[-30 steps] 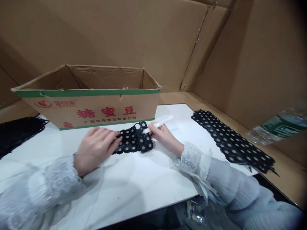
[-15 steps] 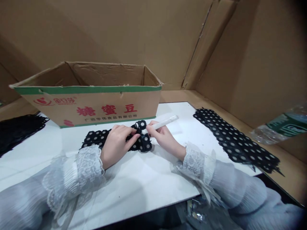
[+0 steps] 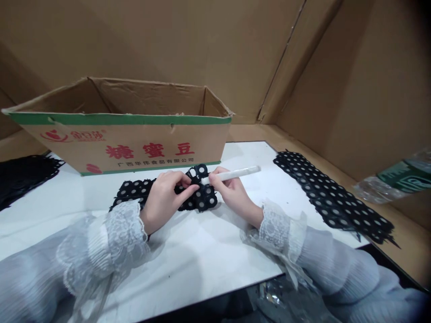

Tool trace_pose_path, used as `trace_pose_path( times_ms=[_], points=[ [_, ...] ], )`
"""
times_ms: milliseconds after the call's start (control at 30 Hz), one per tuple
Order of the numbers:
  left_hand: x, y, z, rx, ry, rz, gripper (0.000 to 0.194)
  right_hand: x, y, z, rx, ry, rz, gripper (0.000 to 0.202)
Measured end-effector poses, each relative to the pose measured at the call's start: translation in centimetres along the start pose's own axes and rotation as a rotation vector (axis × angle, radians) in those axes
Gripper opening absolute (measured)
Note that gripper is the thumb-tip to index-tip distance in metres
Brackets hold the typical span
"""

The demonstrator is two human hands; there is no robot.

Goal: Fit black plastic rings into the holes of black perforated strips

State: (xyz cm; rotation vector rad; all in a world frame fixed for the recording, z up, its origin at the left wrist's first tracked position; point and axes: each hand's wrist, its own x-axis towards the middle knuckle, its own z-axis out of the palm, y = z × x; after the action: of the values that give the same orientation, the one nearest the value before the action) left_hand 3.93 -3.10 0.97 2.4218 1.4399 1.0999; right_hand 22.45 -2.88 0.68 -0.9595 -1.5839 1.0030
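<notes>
A black sheet with rows of round pale discs (image 3: 206,198) lies on the white board in front of the box. My left hand (image 3: 164,196) rests over its middle, thumb and fingers pinching near its right part. Between the fingers of my right hand (image 3: 232,190) is a slim white pen-like tool (image 3: 237,173). Its tip points left and meets the black piece just by my left thumb. What exactly the tip touches is too small to tell. Part of the sheet is hidden under my left hand.
An open cardboard box (image 3: 151,137) with a green rim stands behind my hands. Another dotted black sheet (image 3: 332,195) lies to the right, beside a plastic bottle (image 3: 400,177). Black stringy pieces (image 3: 25,177) lie at the left. Cardboard walls (image 3: 208,40) enclose the white board (image 3: 215,260).
The view has shifted a little. The white tool has swung to a flatter angle in my right hand, its tip still at the black sheet. My left hand keeps its pinch.
</notes>
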Motion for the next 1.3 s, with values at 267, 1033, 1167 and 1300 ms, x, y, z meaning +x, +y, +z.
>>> trace_pose_path(
  times_ms=[267, 1033, 1167, 1300],
  points=[
    [1.3, -1.5, 0.0, -0.507, -0.312, -0.148, 0.031, 0.4, 0.2, -0.3, 0.096, -0.019, 0.046, 0.03],
    [1.0, -0.4, 1.0, -0.278, -0.167, -0.185, 0.022, 0.3, 0.6, 0.5, -0.431, -0.083, -0.296, 0.026],
    [1.1, -0.5, 1.2, -0.311, -0.189, -0.204, 0.024, 1.3, 1.3, 1.0, -0.555, -0.137, -0.348, 0.02],
    [1.3, -0.9, 1.0, -0.437, -0.24, -0.23, 0.027, 2.1, 1.6, 0.9, -0.551, -0.077, -0.324, 0.02]
  ],
)
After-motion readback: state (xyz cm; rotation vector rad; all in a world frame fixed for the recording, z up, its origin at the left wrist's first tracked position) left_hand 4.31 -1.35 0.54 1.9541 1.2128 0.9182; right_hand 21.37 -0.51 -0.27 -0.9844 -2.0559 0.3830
